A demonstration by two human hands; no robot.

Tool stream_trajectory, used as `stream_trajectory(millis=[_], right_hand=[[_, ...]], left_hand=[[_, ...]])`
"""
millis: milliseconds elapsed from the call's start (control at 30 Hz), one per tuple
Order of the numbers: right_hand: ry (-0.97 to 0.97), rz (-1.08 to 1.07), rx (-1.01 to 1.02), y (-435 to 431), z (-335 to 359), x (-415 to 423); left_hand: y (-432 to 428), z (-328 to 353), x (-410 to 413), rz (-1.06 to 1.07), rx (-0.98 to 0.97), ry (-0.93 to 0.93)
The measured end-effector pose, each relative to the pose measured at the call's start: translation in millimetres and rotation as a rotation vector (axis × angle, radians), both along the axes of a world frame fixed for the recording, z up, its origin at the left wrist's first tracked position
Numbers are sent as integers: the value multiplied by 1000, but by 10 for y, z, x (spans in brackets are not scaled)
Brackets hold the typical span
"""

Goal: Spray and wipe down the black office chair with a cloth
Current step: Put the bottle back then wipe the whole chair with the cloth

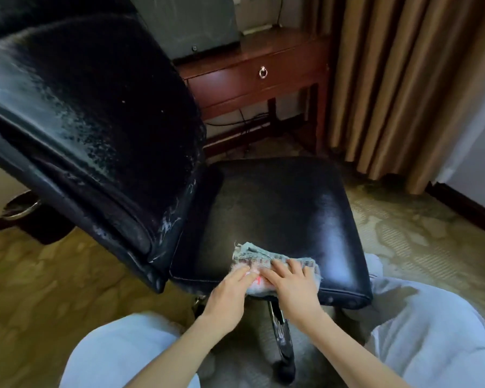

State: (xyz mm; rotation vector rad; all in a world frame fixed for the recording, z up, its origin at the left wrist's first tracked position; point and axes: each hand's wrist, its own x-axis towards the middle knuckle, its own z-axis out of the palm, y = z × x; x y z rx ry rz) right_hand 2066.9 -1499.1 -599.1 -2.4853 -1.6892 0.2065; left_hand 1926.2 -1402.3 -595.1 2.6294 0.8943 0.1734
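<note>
— Where's the cloth (275, 264)?
— Low centre of the frame, on the near edge of the chair (277, 208) seat.
— And the hands?
— Both lie flat on it, side by side: left hand (230, 292), right hand (291, 284), fingers spread and pressing down, not pinching.
— Around it?
— Wet-streaked backrest upper left; wooden table (252, 77) and curtain (398, 79) at top.

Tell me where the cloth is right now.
In the head view, the cloth lies on the near edge of the black chair seat, pressed flat under the left hand and right hand.
</note>
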Motion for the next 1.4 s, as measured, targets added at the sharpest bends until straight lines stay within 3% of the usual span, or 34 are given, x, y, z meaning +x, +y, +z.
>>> stream_trajectory(millis=[367,567,833,1067,1400], right_hand=[[-16,317,27,980,-91,-684],[-71,341,114,1229,-157,-846],[-95,530,103,1345,-82,-944],[-104,579,98,1183,-170,-760],[-170,590,67,314,-178,147]], left_hand=[[590,-236,-822,323,8,-67],[788,-388,-969,362,135,-70],[635,-522,-936,595,55,-316],[449,-681,-817,623,60,-430],[-479,-672,-34,532,34,-368]])
